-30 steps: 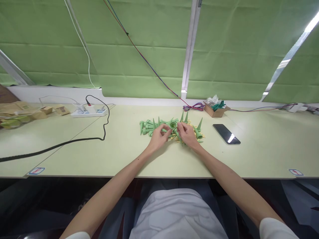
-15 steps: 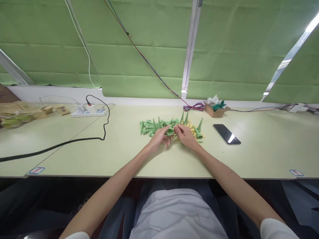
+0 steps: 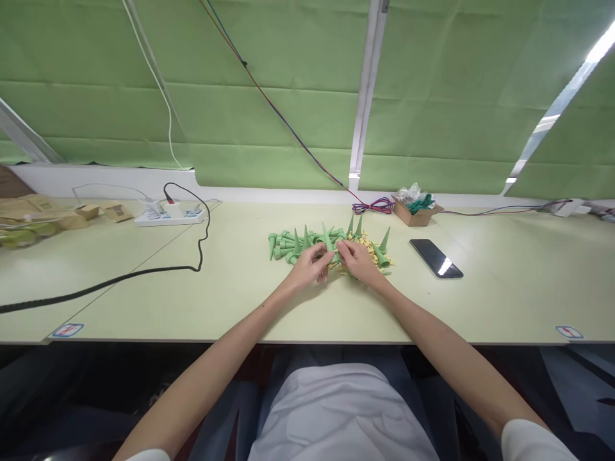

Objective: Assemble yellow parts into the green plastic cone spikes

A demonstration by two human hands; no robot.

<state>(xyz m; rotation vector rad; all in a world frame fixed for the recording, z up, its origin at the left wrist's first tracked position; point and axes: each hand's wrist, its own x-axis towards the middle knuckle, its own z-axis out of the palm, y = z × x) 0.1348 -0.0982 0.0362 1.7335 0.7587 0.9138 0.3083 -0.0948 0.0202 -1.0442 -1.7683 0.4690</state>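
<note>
A green plastic spike (image 3: pixel 327 238), point upward, is held by my left hand (image 3: pixel 310 264) between thumb and fingers. My right hand (image 3: pixel 356 258) is beside it, its fingertips pinched close to the spike's right side; whatever they pinch is too small or hidden to make out. Behind and left of my hands lies a pile of green cone-shaped spikes (image 3: pixel 284 244), several of them standing point up. Small yellow pieces (image 3: pixel 369 246) are heaped beyond my right hand, with another green spike (image 3: pixel 384 239) upright at their right edge.
A black phone (image 3: pixel 436 258) lies on the table (image 3: pixel 202 307) to the right. Farther back are a small cardboard box (image 3: pixel 417 216) and a coil of cable (image 3: pixel 373 205). On the left, a power strip (image 3: pixel 170 216) trails a black cord (image 3: pixel 144 272).
The green spike in my left hand has turned from showing its round open end to pointing upward. My right hand has stayed nearly in place, fingers still pinched.
</note>
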